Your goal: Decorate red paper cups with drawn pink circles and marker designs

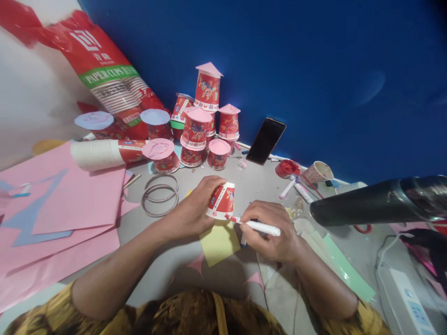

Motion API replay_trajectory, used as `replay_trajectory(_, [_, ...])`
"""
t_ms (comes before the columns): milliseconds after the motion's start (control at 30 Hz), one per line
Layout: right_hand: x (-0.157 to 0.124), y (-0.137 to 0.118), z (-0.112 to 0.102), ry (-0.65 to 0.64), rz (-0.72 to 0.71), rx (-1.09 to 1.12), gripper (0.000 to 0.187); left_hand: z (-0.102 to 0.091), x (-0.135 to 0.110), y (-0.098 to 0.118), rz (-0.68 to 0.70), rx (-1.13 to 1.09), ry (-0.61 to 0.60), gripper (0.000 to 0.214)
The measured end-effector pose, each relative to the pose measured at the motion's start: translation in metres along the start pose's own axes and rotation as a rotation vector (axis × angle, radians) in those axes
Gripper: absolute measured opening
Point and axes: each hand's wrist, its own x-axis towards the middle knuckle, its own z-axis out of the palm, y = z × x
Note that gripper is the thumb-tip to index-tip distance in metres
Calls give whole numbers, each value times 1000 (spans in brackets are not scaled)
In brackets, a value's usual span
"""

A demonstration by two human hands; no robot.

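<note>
My left hand [201,204] is closed around a red paper cup [223,201] with a white band, held upside down over the table. In my right hand [270,228] is a white marker pen [262,227], its red tip touching the white band at the cup's lower rim. Small red marks show on that band near the tip. Beneath the cup lies a yellow paper sheet [218,249]. Behind it stands a stack of decorated red cups [194,130] with pink paper tops, some bearing drawn patterns along their rims.
Pink paper sheets [87,195] and a row of nested cups [99,155] lie at left, below a bag of paper cups [108,79]. Grey rings [160,195], a phone [266,140], a dark cylinder [363,202] and a power strip [410,302] are also around.
</note>
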Motion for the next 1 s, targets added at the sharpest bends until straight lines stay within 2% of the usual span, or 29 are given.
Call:
replay_trajectory(200, [2,2,-7,111,-21,-64,10,-5,-1,1,-73,-20,19,73])
replay_trajectory(333, [0,10,-6,158,-40,-89,18,-7,0,0,-171,-168,58,78])
replay_trajectory(533, [-3,22,4,86,-76,-136,17,-4,1,-2,-207,-447,108,75])
replay_trajectory(700, [-8,24,10,37,-73,-154,13,-2,1,1,-225,-610,85,72])
replay_trajectory(867, [-10,23,11,38,-87,-222,14,-3,-3,1,-232,-624,52,86])
replay_trajectory(1000, [-10,22,14,45,-138,-315,12,-6,-6,1,-264,-491,27,95])
